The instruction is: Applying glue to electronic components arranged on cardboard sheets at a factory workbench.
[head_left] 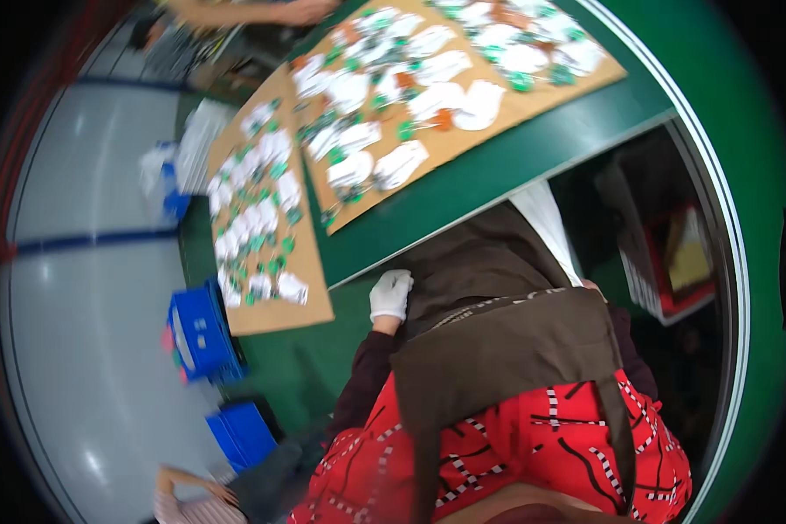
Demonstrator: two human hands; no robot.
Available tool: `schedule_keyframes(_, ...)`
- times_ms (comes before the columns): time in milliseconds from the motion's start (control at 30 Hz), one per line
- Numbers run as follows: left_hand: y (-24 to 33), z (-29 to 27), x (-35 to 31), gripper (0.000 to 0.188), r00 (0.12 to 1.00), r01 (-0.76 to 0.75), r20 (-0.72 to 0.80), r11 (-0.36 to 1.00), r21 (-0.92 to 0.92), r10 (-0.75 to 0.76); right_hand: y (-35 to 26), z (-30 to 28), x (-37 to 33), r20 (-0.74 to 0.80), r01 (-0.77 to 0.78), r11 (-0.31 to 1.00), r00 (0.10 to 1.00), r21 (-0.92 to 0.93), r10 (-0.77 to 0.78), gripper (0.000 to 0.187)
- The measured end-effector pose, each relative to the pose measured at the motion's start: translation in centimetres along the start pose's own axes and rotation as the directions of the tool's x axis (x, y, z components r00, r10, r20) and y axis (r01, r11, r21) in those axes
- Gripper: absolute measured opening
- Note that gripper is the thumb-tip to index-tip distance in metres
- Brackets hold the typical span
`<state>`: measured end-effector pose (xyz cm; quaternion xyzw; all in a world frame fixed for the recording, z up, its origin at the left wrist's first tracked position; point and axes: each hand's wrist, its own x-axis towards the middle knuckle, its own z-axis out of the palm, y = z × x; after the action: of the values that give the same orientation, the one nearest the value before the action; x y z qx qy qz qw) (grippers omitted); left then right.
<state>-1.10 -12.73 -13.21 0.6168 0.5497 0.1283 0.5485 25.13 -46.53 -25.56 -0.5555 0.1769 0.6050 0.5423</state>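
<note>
My left hand (391, 294), in a white glove, rests against the edge of the brown apron (506, 336) over my lap. Its fingers are curled; what they hold, if anything, is hidden. Only a sliver of my right hand (590, 285) shows past the apron's other side, below a dark sleeve, and its fingers are hidden. Ahead of me, the green table (498, 166) carries cardboard sheets (319, 301) covered with small white pieces and green and orange bits, too blurred to name. Both hands are apart from these sheets.
Blue bins (205, 336) stand on the floor to the left, near a stack of white sheets (205, 144). Under the table at right is a red-edged box (686, 262). One person's arm (244, 12) reaches in at the top; another person (196, 498) is at lower left.
</note>
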Motion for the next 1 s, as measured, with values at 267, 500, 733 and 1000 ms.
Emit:
schedule_keyframes(267,-16.2,-8.2,3.8,0.031,0.936,0.349,-0.241,0.596,0.723,-0.256,6.2,0.8,3.9,-0.154,0.086,0.945,0.978,-0.314,-0.14,0.037)
schedule_keyframes(500,4.9,1.0,0.1,0.031,0.674,-0.739,0.569,0.453,0.499,0.472,16.4,-1.0,1.8,-0.472,0.222,0.911,0.798,-0.346,-0.374,0.042)
schedule_keyframes(733,20.7,12.7,-1.9,0.027,-0.278,-0.959,0.692,-0.149,-0.242,0.666,23.6,6.0,0.6,-0.842,0.272,0.904,0.348,-0.33,-0.412,0.046)
schedule_keyframes(1000,19.7,19.8,-0.7,0.022,-0.322,-0.947,0.871,-0.144,-0.288,0.371,19.9,11.6,-3.0,-0.96,0.102,0.958,0.056,-0.27,-0.276,0.032)
